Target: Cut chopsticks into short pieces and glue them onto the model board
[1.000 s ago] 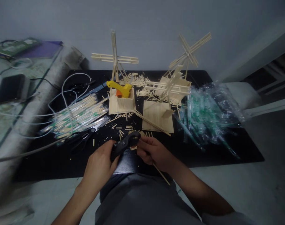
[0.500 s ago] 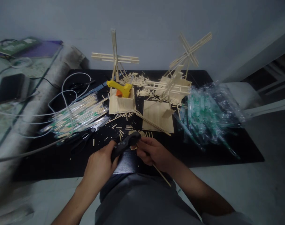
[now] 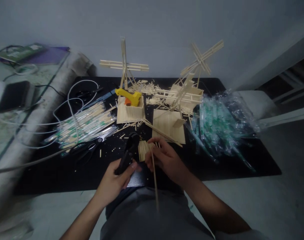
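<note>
My left hand [image 3: 118, 180] is closed round a black hand tool with a curved head [image 3: 128, 151], which looks like a cutter; its jaws cannot be made out. Between the fingers of my right hand [image 3: 168, 161] is a thin wooden stick [image 3: 155, 180], its long end pointing down toward my lap. Just past the fingers lies a row of short cut sticks [image 3: 143, 148] on the black table [image 3: 106, 178]. A flat panel of sticks [image 3: 164, 125] lies behind that row, with loose sticks across it.
Windmill-like stick models [image 3: 124, 65] stand at the back, one holding a yellow glue gun [image 3: 131, 98] in its box base. Wrapped stick bundles [image 3: 81, 125], scissors [image 3: 99, 140] and a white cable [image 3: 66, 96] lie left. Clear and green plastic wrappers [image 3: 217, 121] are heaped right.
The black tool has drawn back left from my right hand and turned more upright. The stick in my right hand has swung to point nearly straight down, and the row of cut sticks shows more.
</note>
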Action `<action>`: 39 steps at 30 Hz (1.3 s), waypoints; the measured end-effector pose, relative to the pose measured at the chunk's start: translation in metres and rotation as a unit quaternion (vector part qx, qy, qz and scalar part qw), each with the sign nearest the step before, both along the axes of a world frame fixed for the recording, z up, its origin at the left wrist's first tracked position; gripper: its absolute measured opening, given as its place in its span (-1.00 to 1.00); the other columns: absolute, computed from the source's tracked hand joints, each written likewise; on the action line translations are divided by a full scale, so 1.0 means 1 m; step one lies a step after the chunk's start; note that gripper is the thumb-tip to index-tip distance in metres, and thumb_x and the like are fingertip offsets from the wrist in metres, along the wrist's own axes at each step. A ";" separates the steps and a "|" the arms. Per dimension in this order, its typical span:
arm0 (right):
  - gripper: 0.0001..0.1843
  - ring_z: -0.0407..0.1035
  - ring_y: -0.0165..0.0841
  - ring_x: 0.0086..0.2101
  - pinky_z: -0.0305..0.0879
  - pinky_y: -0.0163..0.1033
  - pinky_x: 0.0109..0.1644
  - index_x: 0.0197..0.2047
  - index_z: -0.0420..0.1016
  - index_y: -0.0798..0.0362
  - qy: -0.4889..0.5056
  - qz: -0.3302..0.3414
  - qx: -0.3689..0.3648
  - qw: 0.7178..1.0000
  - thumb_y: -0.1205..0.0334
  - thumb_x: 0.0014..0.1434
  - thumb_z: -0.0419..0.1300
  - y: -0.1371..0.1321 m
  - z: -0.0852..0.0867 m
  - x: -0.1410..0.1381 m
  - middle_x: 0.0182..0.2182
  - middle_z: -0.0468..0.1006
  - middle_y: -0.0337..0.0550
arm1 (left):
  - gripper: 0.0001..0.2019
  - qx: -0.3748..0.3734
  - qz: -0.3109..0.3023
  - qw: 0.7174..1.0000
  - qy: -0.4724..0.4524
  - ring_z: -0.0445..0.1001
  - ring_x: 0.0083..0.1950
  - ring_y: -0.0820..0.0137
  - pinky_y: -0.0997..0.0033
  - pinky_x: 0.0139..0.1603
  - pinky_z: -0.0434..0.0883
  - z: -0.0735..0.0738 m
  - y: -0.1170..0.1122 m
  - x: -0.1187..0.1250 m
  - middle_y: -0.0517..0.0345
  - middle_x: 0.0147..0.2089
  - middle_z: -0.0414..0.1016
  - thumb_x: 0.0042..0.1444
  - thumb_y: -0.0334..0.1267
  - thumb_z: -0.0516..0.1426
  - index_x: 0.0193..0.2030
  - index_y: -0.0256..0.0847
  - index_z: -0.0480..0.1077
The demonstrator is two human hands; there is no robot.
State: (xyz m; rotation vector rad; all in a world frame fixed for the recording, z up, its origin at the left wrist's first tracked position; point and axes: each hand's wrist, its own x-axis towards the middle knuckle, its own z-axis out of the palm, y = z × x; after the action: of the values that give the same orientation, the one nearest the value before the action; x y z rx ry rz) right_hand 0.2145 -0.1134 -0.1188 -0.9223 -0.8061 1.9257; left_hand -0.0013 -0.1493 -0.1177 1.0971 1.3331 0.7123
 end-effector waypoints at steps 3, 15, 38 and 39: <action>-0.52 0.67 -0.31 -0.31 0.66 -0.17 -0.17 -0.05 0.40 -0.10 -0.047 -0.083 0.033 0.995 -0.15 0.33 0.55 0.006 0.000 0.012 -0.32 0.77 -0.26 | -0.35 0.011 0.020 0.999 -0.028 0.21 -0.60 0.49 0.43 -0.55 0.19 -0.004 -0.005 0.003 0.12 -0.56 0.47 0.21 0.42 0.36 -0.38 -0.24 0.66; -0.42 0.58 -0.24 -0.38 0.57 -0.13 -0.30 -0.40 0.57 -0.03 -0.317 -0.182 0.133 0.921 -0.31 0.09 0.66 0.020 -0.020 0.047 -0.38 0.71 -0.13 | -0.60 0.096 0.249 0.964 -0.010 0.41 -0.51 0.40 0.32 -0.41 0.42 -0.026 0.003 -0.033 0.07 -0.40 0.66 0.13 0.04 0.53 -0.10 -0.24 0.70; -0.59 0.53 0.06 0.10 0.50 0.19 0.33 0.27 0.69 0.11 -0.624 -0.002 0.376 0.685 0.42 0.50 0.14 0.065 -0.046 0.037 0.04 0.67 0.18 | -0.68 0.176 0.421 0.884 -0.103 0.28 -0.62 0.55 0.49 -0.57 0.29 0.001 0.025 -0.046 0.25 -0.51 0.49 0.01 -0.17 0.54 -0.39 -0.24 0.50; -0.61 0.54 0.06 0.09 0.51 0.20 0.33 0.24 0.70 0.11 -0.626 0.002 0.370 0.686 0.42 0.48 0.16 0.066 -0.047 0.037 0.03 0.67 0.19 | -0.67 0.176 0.424 0.882 -0.102 0.28 -0.62 0.55 0.49 -0.57 0.29 0.002 0.025 -0.046 0.25 -0.52 0.49 0.00 -0.18 0.54 -0.39 -0.24 0.50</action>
State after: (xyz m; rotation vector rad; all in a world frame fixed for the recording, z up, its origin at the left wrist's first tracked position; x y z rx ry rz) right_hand 0.2510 -0.0478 -0.1662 -1.5969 -2.1183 0.4934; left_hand -0.0469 -0.1239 -0.1153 0.6322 1.5197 1.7238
